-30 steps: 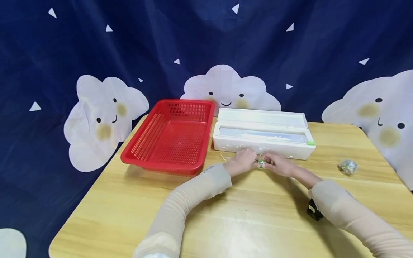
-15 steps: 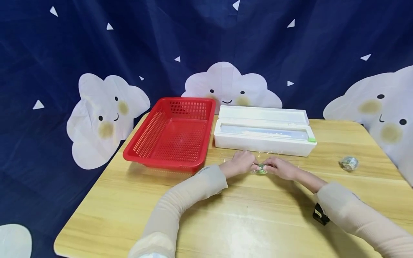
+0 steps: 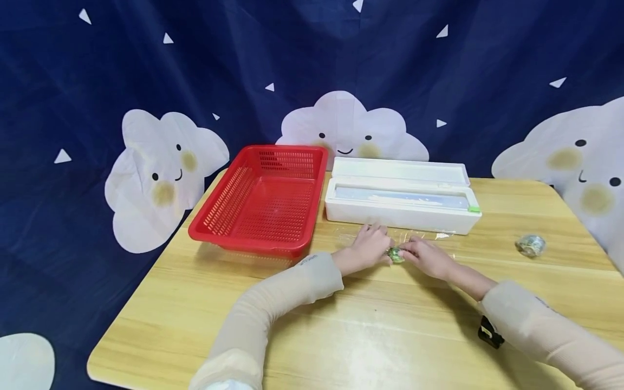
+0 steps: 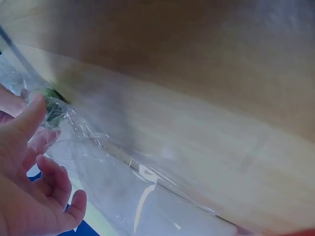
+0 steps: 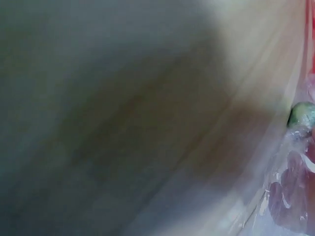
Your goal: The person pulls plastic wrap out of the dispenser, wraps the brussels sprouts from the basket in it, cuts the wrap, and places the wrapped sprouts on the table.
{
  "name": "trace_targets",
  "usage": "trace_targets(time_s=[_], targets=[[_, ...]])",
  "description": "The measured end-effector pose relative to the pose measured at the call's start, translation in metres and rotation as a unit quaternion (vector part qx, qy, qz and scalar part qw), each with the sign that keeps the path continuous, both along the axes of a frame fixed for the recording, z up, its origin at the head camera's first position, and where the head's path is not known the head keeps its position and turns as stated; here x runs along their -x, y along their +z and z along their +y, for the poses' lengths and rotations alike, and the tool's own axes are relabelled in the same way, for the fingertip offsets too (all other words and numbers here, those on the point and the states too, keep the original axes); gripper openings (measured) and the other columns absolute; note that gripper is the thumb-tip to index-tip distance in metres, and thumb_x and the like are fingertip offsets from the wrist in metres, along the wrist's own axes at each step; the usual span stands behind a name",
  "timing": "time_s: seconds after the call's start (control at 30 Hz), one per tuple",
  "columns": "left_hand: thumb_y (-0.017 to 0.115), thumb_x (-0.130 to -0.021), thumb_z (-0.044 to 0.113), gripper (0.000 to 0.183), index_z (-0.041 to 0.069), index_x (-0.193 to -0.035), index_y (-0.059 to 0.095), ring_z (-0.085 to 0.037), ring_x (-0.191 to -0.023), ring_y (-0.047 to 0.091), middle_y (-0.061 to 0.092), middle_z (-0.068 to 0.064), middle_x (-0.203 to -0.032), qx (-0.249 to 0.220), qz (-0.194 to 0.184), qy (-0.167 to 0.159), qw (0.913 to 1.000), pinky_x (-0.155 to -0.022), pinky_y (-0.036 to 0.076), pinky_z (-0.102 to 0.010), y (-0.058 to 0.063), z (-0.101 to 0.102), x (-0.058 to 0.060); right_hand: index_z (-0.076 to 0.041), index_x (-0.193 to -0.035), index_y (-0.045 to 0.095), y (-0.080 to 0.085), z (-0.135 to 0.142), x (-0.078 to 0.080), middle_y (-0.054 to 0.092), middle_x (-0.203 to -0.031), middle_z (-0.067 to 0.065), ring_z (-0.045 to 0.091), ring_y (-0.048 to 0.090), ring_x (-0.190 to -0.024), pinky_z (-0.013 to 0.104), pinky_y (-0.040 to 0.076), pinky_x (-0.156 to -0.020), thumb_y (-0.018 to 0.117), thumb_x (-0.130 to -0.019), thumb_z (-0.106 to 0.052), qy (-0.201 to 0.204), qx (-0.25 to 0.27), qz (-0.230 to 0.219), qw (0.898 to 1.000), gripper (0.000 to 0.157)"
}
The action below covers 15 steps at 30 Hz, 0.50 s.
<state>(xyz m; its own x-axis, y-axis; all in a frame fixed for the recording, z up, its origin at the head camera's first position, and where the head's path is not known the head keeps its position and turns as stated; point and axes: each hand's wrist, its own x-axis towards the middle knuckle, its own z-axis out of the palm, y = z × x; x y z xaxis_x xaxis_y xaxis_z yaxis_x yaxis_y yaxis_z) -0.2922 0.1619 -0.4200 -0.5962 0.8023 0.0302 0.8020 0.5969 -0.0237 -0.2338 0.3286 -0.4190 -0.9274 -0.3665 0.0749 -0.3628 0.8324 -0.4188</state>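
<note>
A small green roundish item [image 3: 395, 255], too small to name in kind, lies in clear plastic film [image 4: 142, 196] in front of the white box. My left hand [image 3: 368, 246] pinches it from the left through the film; in the left wrist view the thumb is at the green item [image 4: 53, 105] and the other fingers are loosely curled. From the right, my right hand [image 3: 429, 257] pinches the film at the item's other side. At the right wrist view's edge, the green item [image 5: 301, 117] and fingers [image 5: 288, 196] show under film, mostly cut off.
Behind the hands stands a white long box [image 3: 404, 215], lid up, with a film roll inside and a green tab [image 3: 474, 209]. A red perforated basket [image 3: 304, 238] stands at left. A film-wrapped bundle [image 3: 530, 245] and a black object [image 3: 489, 333] lie at right on the table [image 3: 341, 336].
Both hands have stayed at the green item, shifting their fingers slightly as they work the film round it. The whole view has drifted a little; box, basket and bundle keep their places.
</note>
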Motion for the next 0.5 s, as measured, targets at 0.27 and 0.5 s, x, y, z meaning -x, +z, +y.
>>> trace_targets(time_s=[0.27, 0.5], targets=[[0.065, -0.077, 0.046, 0.036, 0.026, -0.106, 0.068, -0.015, -0.099, 0.05, 0.061, 0.002, -0.108, 0.006, -0.011, -0.003, 0.9999, -0.095, 0.037, -0.038, -0.002, 0.002, 0.004, 0.004, -0.133, 0.039, -0.004, 0.001, -0.01, 0.059, -0.08, 0.006, 0.014, 0.05, -0.058, 0.026, 0.04, -0.047, 0.064, -0.084, -0.026, -0.033, -0.059, 0.049, 0.997, 0.062], [0.063, -0.076, 0.045, 0.037, 0.026, -0.107, 0.068, -0.015, -0.101, 0.051, 0.062, 0.003, -0.109, -0.007, -0.029, 0.004, 0.9996, -0.089, 0.041, -0.035, -0.002, 0.002, 0.01, -0.004, -0.126, 0.041, -0.008, -0.002, -0.015, 0.061, -0.103, 0.026, 0.043, 0.06, -0.088, 0.058, 0.046, -0.07, 0.07, -0.079, -0.024, -0.024, -0.102, 0.114, 0.988, 0.059]])
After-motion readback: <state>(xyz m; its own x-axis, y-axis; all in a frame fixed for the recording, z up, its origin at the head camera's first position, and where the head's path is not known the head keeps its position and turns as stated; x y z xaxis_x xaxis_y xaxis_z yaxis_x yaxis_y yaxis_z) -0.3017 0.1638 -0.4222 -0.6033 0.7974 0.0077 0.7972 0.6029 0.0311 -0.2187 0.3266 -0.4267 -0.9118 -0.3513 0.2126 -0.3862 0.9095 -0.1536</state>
